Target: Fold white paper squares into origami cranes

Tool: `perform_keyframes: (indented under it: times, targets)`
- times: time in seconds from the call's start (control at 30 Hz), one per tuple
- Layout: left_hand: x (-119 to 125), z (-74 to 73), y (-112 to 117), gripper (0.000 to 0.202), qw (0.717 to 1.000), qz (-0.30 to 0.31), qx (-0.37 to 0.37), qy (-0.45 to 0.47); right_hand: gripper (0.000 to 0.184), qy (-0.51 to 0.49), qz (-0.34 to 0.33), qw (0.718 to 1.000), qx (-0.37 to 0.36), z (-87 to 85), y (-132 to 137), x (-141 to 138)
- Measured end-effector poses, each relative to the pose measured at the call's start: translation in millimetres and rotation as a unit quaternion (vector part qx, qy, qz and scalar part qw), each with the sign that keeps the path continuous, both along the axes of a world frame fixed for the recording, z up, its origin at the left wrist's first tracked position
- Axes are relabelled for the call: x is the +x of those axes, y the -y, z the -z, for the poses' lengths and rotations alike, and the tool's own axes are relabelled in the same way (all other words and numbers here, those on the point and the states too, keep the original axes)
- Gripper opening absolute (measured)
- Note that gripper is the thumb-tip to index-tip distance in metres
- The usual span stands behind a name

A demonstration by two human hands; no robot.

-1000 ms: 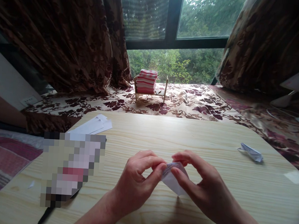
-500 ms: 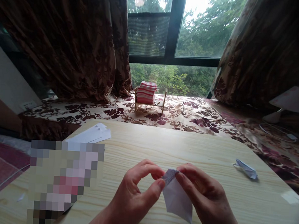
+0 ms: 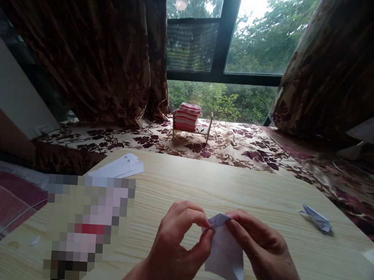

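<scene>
I see the left hand (image 3: 179, 241) and the right hand (image 3: 264, 250) pinching the folded paper (image 3: 226, 254) between them; I judge it light, easily creased, best held at its top folds.

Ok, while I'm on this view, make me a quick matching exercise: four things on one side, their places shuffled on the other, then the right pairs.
Things
1. Pink-and-white striped cloth stack
2. Partly folded paper
3. Overlapping white paper slips
4. Compactly folded paper piece

Places
A. Toward the right edge of the table
B. On the small stand in front of the window
C. At the table's far left
D. Between the left hand and the right hand

Pairs: 1-B, 2-D, 3-C, 4-A
</scene>
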State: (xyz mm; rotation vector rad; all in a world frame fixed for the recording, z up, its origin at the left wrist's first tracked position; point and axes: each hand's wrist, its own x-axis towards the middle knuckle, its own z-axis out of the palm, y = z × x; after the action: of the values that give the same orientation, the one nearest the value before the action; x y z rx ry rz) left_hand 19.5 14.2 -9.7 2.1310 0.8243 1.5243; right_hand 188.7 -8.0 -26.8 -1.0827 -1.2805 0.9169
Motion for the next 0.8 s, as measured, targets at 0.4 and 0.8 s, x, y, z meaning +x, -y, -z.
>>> perform_keyframes:
  times: [0.4,0.8]
  targets:
    - [0.1,6.8,-1.9,0.019,0.994,0.006,0.058,-0.09,0.01,0.106,-0.008,0.992,0.075,-0.1,3.7,1.0]
    - [0.3,7.2,-2.4,0.018,0.993,0.005,0.067,-0.093,0.007,0.133,-0.015,0.989,0.065,-6.1,4.5,-0.2]
